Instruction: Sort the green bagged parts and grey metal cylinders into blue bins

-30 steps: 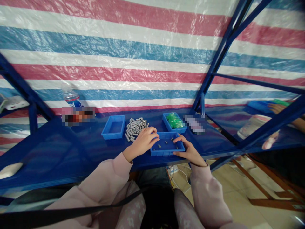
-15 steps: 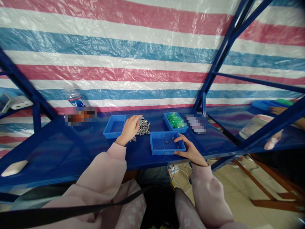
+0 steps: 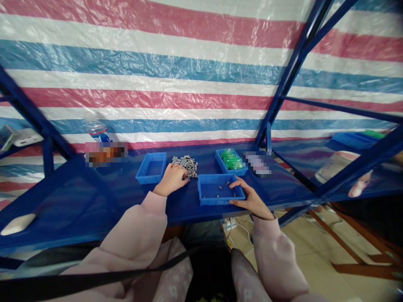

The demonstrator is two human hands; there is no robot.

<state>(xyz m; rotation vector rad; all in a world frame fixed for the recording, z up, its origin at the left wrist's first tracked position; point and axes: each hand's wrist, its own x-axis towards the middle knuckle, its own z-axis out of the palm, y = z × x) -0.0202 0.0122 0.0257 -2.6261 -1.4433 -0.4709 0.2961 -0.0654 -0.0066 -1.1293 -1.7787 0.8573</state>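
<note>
One striped sheet (image 3: 157, 90) hangs behind everything, well beyond the front tray (image 3: 215, 202). From where I stand, the blue worktop (image 3: 97, 195) runs out on both sides of that tray, and a slanting blue post (image 3: 285, 84) rises behind it, off to the right. Two more trays sit here: the left tray (image 3: 151, 167), well to the front tray's left, and the rear tray (image 3: 236, 172), just behind it. A bottle (image 3: 100, 134) stands far to its left, toward the back. The right hand (image 3: 251, 200) is clasped around the front tray's right end, thumb at the near wall. Left of the front tray, the left hand (image 3: 172, 178) covers the near side of a pile (image 3: 190, 167) of metal pieces, fingers curled down; I can't tell whether they pinch one. Green items (image 3: 231, 158) fill the rear tray. Smallest are a few metal bits (image 3: 220, 187) scattered inside the front tray.
</note>
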